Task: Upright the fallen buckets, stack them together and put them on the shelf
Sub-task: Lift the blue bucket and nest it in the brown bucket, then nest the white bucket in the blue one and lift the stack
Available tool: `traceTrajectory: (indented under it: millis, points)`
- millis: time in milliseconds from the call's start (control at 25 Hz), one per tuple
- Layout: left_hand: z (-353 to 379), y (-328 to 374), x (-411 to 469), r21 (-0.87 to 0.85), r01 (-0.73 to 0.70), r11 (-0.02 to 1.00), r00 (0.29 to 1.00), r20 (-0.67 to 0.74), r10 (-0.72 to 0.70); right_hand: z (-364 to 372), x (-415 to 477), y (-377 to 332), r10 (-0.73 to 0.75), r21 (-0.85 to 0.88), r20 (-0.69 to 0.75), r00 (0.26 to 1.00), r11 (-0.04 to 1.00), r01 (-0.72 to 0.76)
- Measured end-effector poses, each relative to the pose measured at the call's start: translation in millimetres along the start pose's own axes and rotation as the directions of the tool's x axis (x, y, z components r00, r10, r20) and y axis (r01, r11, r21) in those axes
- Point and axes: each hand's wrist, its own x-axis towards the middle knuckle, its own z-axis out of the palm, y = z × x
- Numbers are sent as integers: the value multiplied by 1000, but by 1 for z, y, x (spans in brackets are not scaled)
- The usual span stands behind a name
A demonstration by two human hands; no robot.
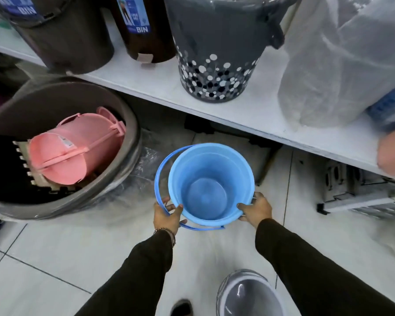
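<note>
Both hands, the left hand (167, 215) and right hand (255, 209), gripped the rim of the upright blue buckets (211, 183), seemingly already nested, held over the floor just near of the shelf (255, 110). The carrying step looked underway; next they needed lifting into the free gap right of the dotted bin (217, 65).

blue bucket (211, 185); pink bucket (78, 147); grey bin (217, 65) with white and black dots

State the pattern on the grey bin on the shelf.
White, black and pale dots around the grey bin's lower half; head view.

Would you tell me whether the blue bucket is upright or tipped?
Upright: the blue bucket has its mouth facing up, inside bottom visible, both hands on its rim.
</note>
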Motion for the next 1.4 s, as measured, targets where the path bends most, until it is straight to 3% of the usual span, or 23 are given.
traceTrajectory:
  millis: [160,360,560,680,760,920,1040,1120,1200,1320,1400]
  points:
    - [1,-15,39,80,142,987,989,38,-145,30,19,21,-18,-230,-33,999,973,10]
    - [-3,-36,46,207,267,941,959,35,-280,30,9,46,70,-228,86,994,972,-48]
    - [-3,-48,9,449,81,890,996,-60,-60,-6,-19,85,49,-387,114,992,922,-1]
    - [4,-60,-24,562,-116,819,990,0,140,-35,-38,114,86,-386,126,988,922,-31]
    - [13,-76,-52,589,-181,788,982,63,179,-58,-54,139,109,-384,120,987,922,-55]
    - [27,-141,-99,589,-132,797,989,135,64,-101,-81,223,160,-428,89,983,897,-108]
    - [22,-220,-113,637,39,770,979,129,-156,-118,-91,303,264,-467,38,964,857,-217]
    - [19,-276,-127,715,156,681,939,106,-326,-118,-88,358,351,-446,21,936,841,-306]
    - [18,-326,-142,770,161,617,906,133,-401,-106,-82,403,426,-333,56,903,860,-386]
    - [18,-373,-153,715,91,694,928,191,-319,-84,-74,429,474,28,132,871,876,-481]
    - [23,-386,-157,604,128,787,935,192,-300,-78,-74,423,451,168,50,891,876,-453]
